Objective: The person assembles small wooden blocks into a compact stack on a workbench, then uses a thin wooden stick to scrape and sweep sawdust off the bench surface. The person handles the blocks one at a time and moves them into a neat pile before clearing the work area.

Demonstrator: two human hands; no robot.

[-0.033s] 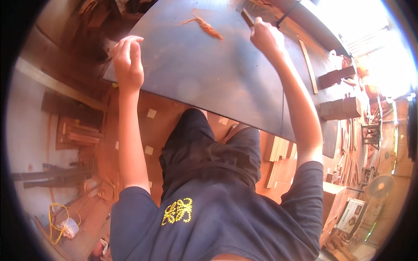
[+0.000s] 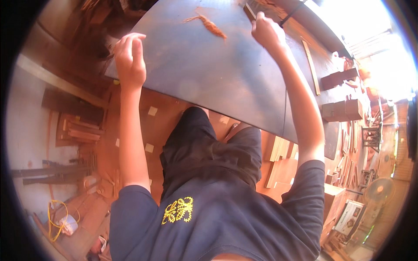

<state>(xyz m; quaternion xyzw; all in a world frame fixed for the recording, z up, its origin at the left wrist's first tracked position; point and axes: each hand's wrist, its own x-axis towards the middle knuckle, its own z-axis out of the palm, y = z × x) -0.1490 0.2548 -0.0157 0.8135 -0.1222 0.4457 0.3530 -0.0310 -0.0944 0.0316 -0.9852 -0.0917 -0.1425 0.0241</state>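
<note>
My right hand [image 2: 268,32] is closed around a narrow, dark bar-shaped tool with a pale edge [image 2: 249,12], low over the far right part of a large grey-blue tabletop [image 2: 196,69]. The fingers cover much of the tool, so its exact kind is hidden. To the left of it, a small heap of orange-brown shavings or dust [image 2: 212,28] lies on the surface. My left hand [image 2: 131,58] is raised by the table's left edge. Its fingers are loosely bent, the thumb stands apart, and nothing shows in it.
A thin pale wooden strip [image 2: 311,67] lies on the table's right side, near two brown blocks, a farther one [image 2: 337,79] and a nearer one [image 2: 344,111]. Stacked boards [image 2: 82,130] stand at left. A fan [image 2: 379,189] and a carton [image 2: 349,216] are at lower right.
The view has shifted slightly, and the table and heap sit a little farther right in it. My right hand keeps its hold on the tool; my left hand stays raised.
</note>
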